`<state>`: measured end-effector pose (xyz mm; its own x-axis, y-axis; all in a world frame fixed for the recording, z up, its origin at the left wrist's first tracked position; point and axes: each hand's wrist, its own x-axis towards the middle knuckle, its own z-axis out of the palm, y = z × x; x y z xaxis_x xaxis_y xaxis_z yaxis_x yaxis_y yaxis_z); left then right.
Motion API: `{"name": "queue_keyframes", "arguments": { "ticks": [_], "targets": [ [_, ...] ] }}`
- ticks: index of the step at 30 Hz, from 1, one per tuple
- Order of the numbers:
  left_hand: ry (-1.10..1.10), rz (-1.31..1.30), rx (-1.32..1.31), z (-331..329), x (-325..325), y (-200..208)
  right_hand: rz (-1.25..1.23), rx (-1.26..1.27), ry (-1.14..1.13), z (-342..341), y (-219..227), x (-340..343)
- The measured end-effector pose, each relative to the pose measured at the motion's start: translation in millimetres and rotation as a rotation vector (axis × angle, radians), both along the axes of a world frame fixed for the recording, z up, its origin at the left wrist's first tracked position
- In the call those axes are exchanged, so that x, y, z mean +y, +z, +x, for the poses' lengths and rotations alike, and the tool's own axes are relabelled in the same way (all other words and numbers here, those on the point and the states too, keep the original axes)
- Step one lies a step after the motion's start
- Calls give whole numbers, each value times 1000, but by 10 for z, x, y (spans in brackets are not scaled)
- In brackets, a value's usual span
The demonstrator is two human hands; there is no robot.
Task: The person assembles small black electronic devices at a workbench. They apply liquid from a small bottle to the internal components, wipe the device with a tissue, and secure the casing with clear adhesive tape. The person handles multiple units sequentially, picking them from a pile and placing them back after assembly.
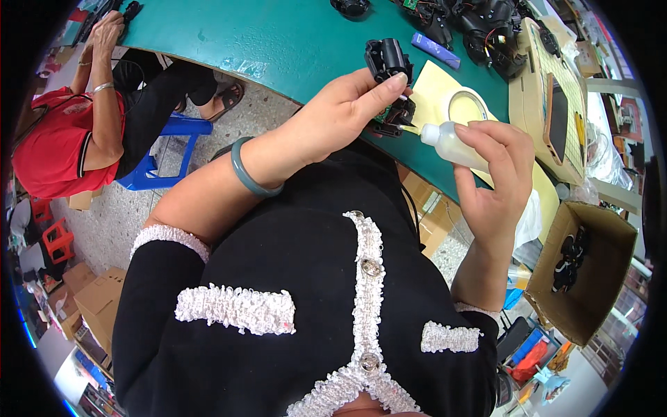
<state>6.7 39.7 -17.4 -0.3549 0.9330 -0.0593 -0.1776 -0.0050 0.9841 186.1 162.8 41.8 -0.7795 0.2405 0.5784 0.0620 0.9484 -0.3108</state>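
Over the front edge of the green table, my left hand [351,104] grips a black plastic device part [389,59]. A bit of green circuit board shows below my thumb. My right hand [497,156] is wrapped round a small translucent squeeze bottle [455,144] with a white cap. The bottle lies tilted nearly sideways, its thin tip pointing left at the lower end of the black part. Whether the tip touches the part, I cannot tell.
Behind my hands, the green table [278,42] holds a purple-blue box [435,51], a tape roll [467,104] on yellow paper and several black assemblies [486,35]. A beige case [549,104] stands right, above an open carton [590,271]. A seated co-worker [69,132] works at left.
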Motion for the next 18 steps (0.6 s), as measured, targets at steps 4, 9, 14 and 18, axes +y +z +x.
{"name": "queue_keyframes", "arguments": {
  "ticks": [4,9,14,18],
  "targets": [
    [-33,37,105,1,-7,-30,57,-46,24,-22,66,-9],
    [-46,-10,111,-1,-9,-35,96,-90,53,-38,133,-29],
    [-59,-15,40,17,-15,-2,161,-150,41,-23,183,-49],
    [-73,-11,33,1,-25,20,106,-129,-12,95,188,59]
  ]
}}
